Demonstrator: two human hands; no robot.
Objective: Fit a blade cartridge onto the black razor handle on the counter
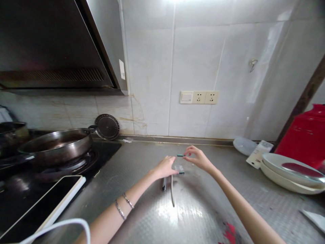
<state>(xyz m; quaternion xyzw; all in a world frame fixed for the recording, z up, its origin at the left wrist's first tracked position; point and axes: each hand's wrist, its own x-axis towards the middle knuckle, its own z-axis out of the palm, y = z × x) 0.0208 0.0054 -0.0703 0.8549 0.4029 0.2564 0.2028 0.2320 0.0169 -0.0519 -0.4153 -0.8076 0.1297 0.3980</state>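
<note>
My right hand (196, 157) pinches the right end of a small, thin dark-green stick (180, 155) between thumb and fingertips. Just left of it, my left hand (165, 167) reaches over the counter, thumb spread apart from the fingers; its index fingertip is close to the stick's left end. A second short green piece (181, 173) lies at the left thumb tip, beside a small clear plastic item (178, 168). From under my left hand come a beige cord-like strip (173, 195) and a dark, pen-like object (164, 184); their upper ends are hidden.
A metal counter (142, 203) spreads under both hands. At left are a pan (59, 144) on the stove, a phone-like slab (45, 210) and a white cable (68, 222). Stacked dishes (274, 173), a clear bowl (245, 145) and a red container (302, 135) stand at right.
</note>
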